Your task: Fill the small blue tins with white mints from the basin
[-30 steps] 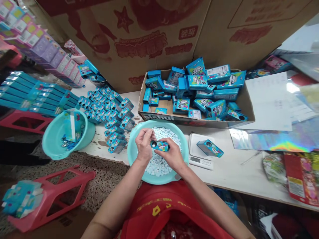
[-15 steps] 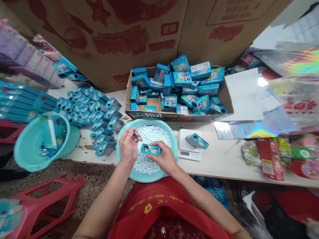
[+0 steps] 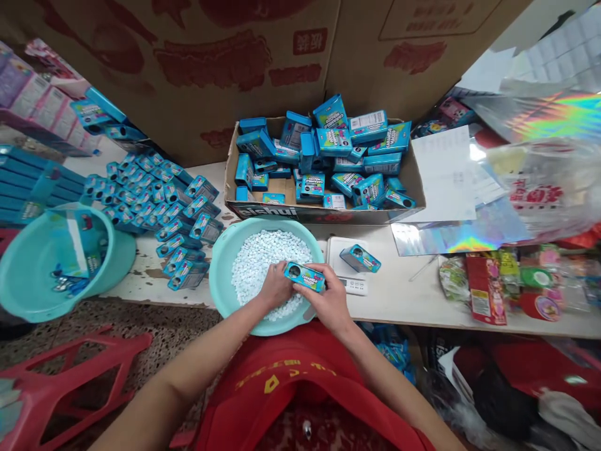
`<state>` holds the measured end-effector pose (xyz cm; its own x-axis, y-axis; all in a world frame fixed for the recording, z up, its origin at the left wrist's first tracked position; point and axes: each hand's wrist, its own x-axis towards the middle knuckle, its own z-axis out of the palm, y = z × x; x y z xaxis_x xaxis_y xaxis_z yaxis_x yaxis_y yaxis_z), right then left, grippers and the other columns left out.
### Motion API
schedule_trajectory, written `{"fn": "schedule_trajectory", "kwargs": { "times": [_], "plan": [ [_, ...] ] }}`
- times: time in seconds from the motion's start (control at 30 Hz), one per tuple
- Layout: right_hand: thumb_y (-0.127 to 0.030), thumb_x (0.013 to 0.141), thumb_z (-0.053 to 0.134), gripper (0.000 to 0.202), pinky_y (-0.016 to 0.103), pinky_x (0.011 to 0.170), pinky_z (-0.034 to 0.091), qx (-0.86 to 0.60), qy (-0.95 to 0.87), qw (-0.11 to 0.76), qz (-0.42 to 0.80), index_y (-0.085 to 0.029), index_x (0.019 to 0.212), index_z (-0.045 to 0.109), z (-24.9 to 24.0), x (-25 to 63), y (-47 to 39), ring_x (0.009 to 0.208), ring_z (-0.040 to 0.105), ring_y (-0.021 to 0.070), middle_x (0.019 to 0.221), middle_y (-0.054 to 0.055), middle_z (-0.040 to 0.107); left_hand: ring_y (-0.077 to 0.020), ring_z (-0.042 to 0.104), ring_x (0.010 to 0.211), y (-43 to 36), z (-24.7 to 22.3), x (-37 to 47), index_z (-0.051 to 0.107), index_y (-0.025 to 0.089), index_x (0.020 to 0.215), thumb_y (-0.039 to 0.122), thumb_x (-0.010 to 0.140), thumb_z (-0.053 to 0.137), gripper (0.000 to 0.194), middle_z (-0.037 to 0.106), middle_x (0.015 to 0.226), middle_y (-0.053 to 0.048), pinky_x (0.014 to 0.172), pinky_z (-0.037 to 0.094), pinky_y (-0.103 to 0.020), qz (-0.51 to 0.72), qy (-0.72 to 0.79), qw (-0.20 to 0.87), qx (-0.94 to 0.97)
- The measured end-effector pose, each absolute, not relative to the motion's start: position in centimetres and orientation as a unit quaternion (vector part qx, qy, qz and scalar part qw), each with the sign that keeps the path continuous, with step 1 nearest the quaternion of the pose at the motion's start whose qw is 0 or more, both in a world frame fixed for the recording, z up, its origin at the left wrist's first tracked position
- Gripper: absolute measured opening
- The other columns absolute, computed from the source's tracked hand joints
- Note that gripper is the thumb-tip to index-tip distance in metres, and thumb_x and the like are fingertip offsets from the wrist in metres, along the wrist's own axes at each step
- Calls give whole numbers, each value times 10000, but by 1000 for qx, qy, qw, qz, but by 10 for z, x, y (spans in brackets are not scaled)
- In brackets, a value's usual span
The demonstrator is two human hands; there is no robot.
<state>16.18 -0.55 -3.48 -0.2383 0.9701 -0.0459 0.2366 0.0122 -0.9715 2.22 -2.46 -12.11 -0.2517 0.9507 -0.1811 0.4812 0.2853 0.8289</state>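
Note:
My right hand (image 3: pixel 332 299) grips a small blue candy box (image 3: pixel 306 277) printed "Caramelo Macizo", with a dark round spot at its left end. That box is tilted over an aqua plastic basin (image 3: pixel 220 275). Pale, small candies (image 3: pixel 256 257) fill much of the basin. At the box's left end, low over the candies, my left hand (image 3: pixel 277 285) is closed, its fingertips partly hidden; what they hold, if anything, does not show. Just right of the basin, another blue candy box (image 3: pixel 360 258) lies on a small white scale (image 3: pixel 354 286).
An open carton (image 3: pixel 232 172) of jumbled blue boxes stands behind the basin. Many blue boxes (image 3: pixel 150 194) are lined up at left, beside another aqua basin (image 3: pixel 124 250). Papers (image 3: pixel 446 169) and colourful packets (image 3: pixel 486 288) lie at right. A red stool (image 3: pixel 89 369) stands lower left.
My left hand has come down and right, from above the candies to the box's left end. The box in my right hand has shifted right and tilted. The whole view has moved slightly.

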Motion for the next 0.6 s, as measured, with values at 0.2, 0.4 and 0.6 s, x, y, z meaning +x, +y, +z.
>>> {"fn": "schedule_trajectory", "kwargs": {
  "times": [0.2,0.4,0.6],
  "plan": [
    [-361,740,716,301,336,813,491,-501,-609,374,488,-227,981,597,-46,153,-11,897,605,205,953,31,620,-279,564,950,-15,-118,-19,620,198,838,191,764,535,113,614,980,-109,765,432,-366,112,766,271,573],
    [-355,760,695,283,334,820,473,-497,-637,362,464,-217,984,590,-54,149,-14,913,600,210,951,36,624,-108,453,468,-19,-87,-26,526,187,738,394,687,643,243,520,610,21,425,310,-198,447,718,498,193],
    [-315,749,684,251,370,788,466,-486,-722,273,410,-204,949,581,-68,126,-10,903,585,249,916,59,621,-111,548,506,-15,-40,-12,498,189,802,316,632,688,285,576,624,27,493,421,-211,664,529,521,82]
  ]
}}
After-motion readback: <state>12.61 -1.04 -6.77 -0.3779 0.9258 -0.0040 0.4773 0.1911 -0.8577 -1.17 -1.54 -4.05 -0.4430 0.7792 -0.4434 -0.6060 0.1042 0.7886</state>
